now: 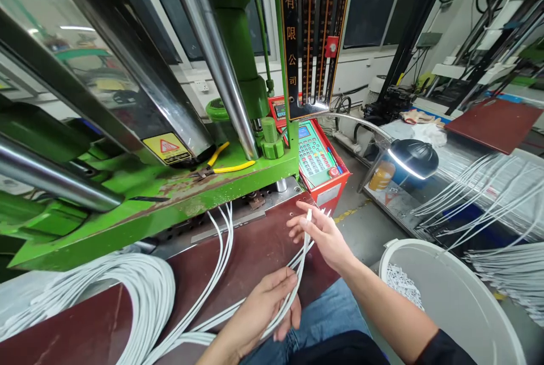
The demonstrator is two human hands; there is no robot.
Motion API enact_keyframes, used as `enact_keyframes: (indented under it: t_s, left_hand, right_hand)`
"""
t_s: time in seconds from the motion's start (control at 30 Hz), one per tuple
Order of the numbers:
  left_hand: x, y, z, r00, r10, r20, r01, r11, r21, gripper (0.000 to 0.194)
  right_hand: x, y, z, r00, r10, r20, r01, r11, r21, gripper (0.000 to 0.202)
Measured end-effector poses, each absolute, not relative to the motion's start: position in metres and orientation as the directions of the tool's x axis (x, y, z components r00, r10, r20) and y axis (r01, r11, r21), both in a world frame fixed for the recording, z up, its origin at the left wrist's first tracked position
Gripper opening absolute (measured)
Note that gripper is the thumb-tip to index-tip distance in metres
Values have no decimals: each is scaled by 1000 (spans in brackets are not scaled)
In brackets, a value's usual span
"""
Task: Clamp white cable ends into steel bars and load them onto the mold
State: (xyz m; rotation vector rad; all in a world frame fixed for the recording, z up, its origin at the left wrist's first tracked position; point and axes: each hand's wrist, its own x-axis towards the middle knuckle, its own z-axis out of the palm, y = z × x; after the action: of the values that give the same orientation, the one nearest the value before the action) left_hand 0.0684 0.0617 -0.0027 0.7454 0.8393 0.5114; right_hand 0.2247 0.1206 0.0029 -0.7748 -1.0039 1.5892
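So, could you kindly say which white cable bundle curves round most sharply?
The thick bundle at left on the brown board; the held strands and the cables at right bend less.

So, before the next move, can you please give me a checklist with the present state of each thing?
1. Left grip around the white cables: ok, fingers curl around them.
2. Right grip at the cable tip: ok, between thumb and fingers.
3. Far ends of the strands under the green ledge: cannot tell, hidden.
4. Ledge free of tools: not ok, yellow-handled pliers lie there.
5. Red button uncovered: ok.

Head view — forward-down, toward hands (pixel 270 304) (pixel 325 236)
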Motion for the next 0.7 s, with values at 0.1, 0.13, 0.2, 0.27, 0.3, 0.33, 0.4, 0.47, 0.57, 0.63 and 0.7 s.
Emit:
enact_keyframes:
  t_s: [0.1, 0.13, 0.2, 0.27, 0.3, 0.33, 0.4, 0.47, 0.57, 0.63, 0.7]
  left_hand:
    - [76, 66, -2, 563, 639, -524, -64, 666, 743, 25]
    - [80, 69, -1, 571, 631, -526, -63, 672, 738, 25]
    - [87, 78, 3, 614, 599, -515, -59, 685, 727, 24]
    - [94, 86, 6, 641, 584, -498, -60, 685, 726, 24]
    - [97, 90, 7, 638, 593, -491, -67, 678, 732, 24]
    - [100, 93, 8, 618, 615, -489, -81, 669, 739, 26]
    - [103, 96, 8, 540, 680, -496, -126, 648, 751, 29]
    - [105, 97, 6, 452, 726, -519, -147, 634, 759, 32]
    - [105, 97, 7, 455, 703, -547, -120, 656, 745, 33]
    - [104, 96, 9, 511, 655, -557, -104, 690, 716, 34]
    - [104, 96, 12, 538, 640, -548, -117, 700, 704, 34]
  right_hand:
    - [234, 122, 2, -207, 973, 101, -287, 39, -957, 36]
    - [236, 121, 2, -204, 971, 126, -231, 78, -970, 33]
    - [240, 117, 2, -213, 966, 149, -127, 124, -984, 31]
    - [242, 115, 2, -220, 964, 151, -42, 145, -988, 28]
    - [244, 114, 3, -207, 966, 158, -1, 161, -987, 27]
    - [246, 114, 4, -183, 968, 174, 41, 184, -982, 26]
    - [251, 115, 5, -127, 963, 236, 109, 250, -962, 23]
    - [256, 116, 5, -90, 952, 292, 159, 303, -940, 22]
    - [259, 116, 1, -82, 962, 260, 174, 271, -947, 24]
    - [258, 115, -4, -98, 975, 201, 144, 214, -966, 27]
    - [256, 115, -7, -115, 979, 167, 54, 174, -983, 33]
